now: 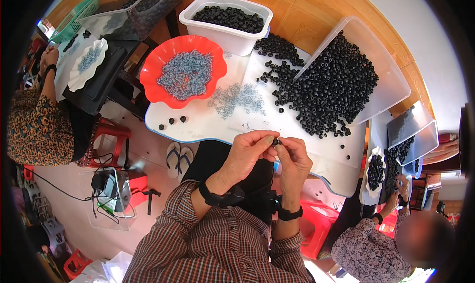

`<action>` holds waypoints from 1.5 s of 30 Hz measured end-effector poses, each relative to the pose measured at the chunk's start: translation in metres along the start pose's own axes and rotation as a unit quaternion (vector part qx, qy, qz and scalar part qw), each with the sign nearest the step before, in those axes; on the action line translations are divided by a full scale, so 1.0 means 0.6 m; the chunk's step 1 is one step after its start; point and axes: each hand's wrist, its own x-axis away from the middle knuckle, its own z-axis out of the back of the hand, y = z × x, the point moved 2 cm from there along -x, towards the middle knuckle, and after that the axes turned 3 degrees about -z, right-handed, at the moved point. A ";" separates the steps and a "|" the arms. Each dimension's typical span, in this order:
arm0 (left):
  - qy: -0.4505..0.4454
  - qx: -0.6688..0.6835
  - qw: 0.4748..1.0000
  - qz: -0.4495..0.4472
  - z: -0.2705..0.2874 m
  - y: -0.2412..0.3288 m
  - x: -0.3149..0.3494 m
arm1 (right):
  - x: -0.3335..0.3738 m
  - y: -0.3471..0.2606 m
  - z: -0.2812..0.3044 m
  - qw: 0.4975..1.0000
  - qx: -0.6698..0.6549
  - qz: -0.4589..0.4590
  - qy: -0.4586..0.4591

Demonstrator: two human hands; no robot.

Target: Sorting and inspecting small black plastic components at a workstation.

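Both hands meet just over the front edge of the white table (198, 119). Between the fingertips is a small round black piece (276, 141), mostly covered by the fingers. My left hand (246, 152) pinches it from one side, and my right hand (292, 159) closes on it from the other. Beyond them lies a large heap of black ring-like pieces (336, 80), spilling from a tipped clear bin (393, 87). Small grey translucent pieces (240, 100) are scattered on the tabletop. More of them fill a red scalloped bowl (148, 77) to the left.
At the back stands a white tub (225, 41) of black pieces. Three loose black pieces (171, 120) sit near the table's left edge. One co-worker (42, 119) is at a table on the left, another (371, 248) at the right. Slippers (179, 159) and a red stool (316, 228) are below.
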 end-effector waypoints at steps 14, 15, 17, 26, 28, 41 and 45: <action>0.027 -0.126 0.990 -0.062 -0.005 0.008 0.006 | 0.005 -0.006 0.004 0.994 0.089 0.060 0.002; 0.027 -0.142 0.987 -0.069 -0.006 0.009 0.006 | 0.006 -0.006 0.005 0.994 0.088 0.059 0.002; 0.024 -0.159 0.984 -0.072 -0.009 0.012 0.006 | 0.005 -0.006 0.007 0.992 0.104 0.076 0.004; 0.024 -0.206 0.974 -0.088 -0.023 0.014 0.013 | 0.011 -0.018 0.004 0.973 0.198 0.120 0.017; 0.015 -0.213 0.972 -0.096 -0.019 0.008 0.012 | 0.015 -0.020 0.000 0.973 0.199 0.119 0.019; -0.036 -0.094 0.995 -0.014 -0.012 0.022 0.000 | 0.027 -0.032 0.003 0.996 0.049 0.075 0.022; -0.070 0.026 0.997 -0.005 -0.010 0.033 -0.006 | 0.032 -0.025 0.022 0.998 -0.013 0.045 0.048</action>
